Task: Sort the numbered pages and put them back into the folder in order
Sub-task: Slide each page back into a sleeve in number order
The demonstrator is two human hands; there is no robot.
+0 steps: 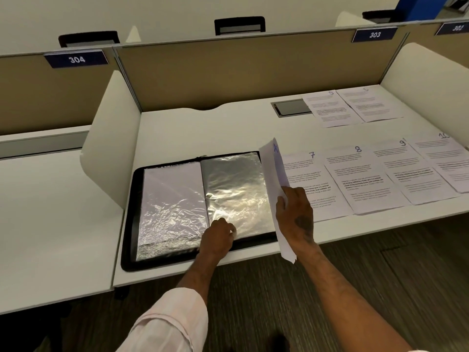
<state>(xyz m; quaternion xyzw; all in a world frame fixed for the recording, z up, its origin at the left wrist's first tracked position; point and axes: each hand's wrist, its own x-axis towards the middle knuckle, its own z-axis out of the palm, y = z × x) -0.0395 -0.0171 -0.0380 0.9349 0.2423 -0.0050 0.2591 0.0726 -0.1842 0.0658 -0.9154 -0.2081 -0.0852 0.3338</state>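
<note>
A black folder lies open on the white desk, its clear plastic sleeves shining. The left sleeve has a white page in it; the right sleeve looks dark. My left hand rests at the bottom edge of the right sleeve, fingers curled, pinching its plastic. My right hand grips a white page held on edge just right of the folder, a blue number at its top corner. Pages 7, 8, 9 and 10 lie in a row; pages 5 and 6 lie behind.
A grey cable hatch is set in the desk beside page 5. White side dividers and a tan back partition enclose the desk. Signs read 304 and 303. Dark wood floor lies below the desk's front edge.
</note>
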